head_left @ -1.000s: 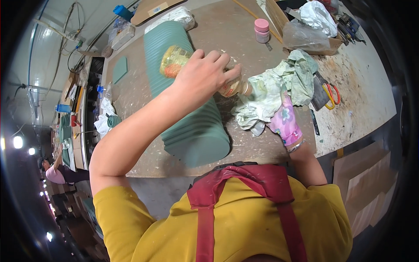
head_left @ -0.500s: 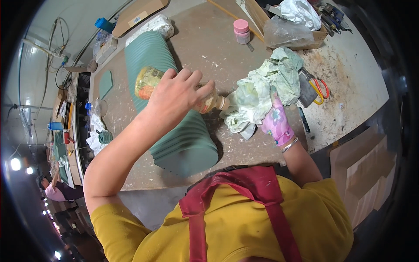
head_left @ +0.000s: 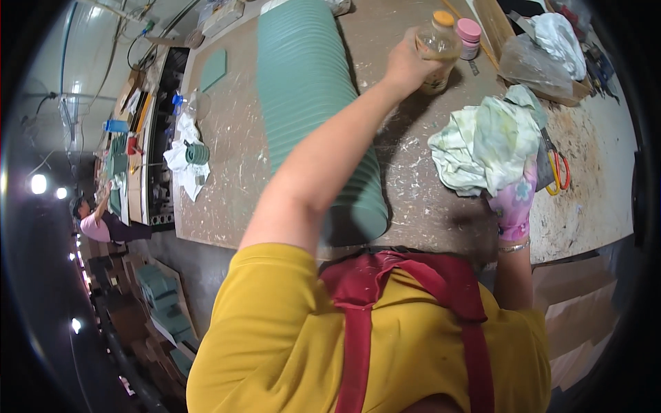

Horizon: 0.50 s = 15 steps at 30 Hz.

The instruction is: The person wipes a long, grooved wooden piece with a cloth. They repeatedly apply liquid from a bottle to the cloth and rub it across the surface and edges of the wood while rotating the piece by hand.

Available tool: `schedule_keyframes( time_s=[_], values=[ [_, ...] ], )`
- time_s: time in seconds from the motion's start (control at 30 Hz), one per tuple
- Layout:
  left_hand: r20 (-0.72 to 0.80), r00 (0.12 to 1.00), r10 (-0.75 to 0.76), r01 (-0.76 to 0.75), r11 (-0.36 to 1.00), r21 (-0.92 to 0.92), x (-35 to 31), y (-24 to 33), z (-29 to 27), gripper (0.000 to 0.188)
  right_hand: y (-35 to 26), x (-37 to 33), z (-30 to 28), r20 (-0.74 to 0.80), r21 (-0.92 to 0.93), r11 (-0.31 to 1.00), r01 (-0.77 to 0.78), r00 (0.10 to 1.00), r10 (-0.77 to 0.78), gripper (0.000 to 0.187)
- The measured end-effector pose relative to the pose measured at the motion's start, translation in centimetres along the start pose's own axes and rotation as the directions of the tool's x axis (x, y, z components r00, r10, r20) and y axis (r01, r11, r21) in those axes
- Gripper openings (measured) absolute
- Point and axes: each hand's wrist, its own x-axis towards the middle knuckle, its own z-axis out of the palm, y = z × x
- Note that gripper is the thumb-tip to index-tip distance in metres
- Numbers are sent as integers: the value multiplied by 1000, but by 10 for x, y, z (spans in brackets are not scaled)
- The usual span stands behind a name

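Note:
My bare left hand point(head_left: 409, 67) is wrapped round a clear plastic bottle point(head_left: 441, 48) with an orange top. The bottle stands about upright over the far part of the table, beside a pink jar point(head_left: 469, 39). My right hand point(head_left: 515, 206), in a pink flowered glove, is at the near edge of a crumpled pale green cloth point(head_left: 485, 144). Its fingertips are partly hidden by the cloth they grip. Left of the cloth lies a long green ribbed column point(head_left: 303, 82), passing under my left forearm.
Scissors point(head_left: 558, 172) with red and yellow handles lie right of the cloth. At the far right sits an open box point(head_left: 564, 93) with plastic and white cloth. A flat green piece point(head_left: 214, 69) and a white rag point(head_left: 186, 158) lie on the left. Another person point(head_left: 96, 224) works beyond.
My left hand has carried the bottle from its tilt toward the cloth, away to the far side, and turned it upright. The cloth is bunched more compactly in my right hand. The view has shifted.

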Motion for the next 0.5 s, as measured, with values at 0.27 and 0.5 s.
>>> schedule_keyframes(
  time_s=[0.27,0.5],
  values=[
    [362,925,-116,115,993,25,-23,-7,-62,86,22,-17,22,-134,27,989,-145,980,147,48],
    [-135,978,-162,170,984,51,-175,48,-230,96,-24,0,38,-84,351,926,-141,980,181,59]
  ],
)
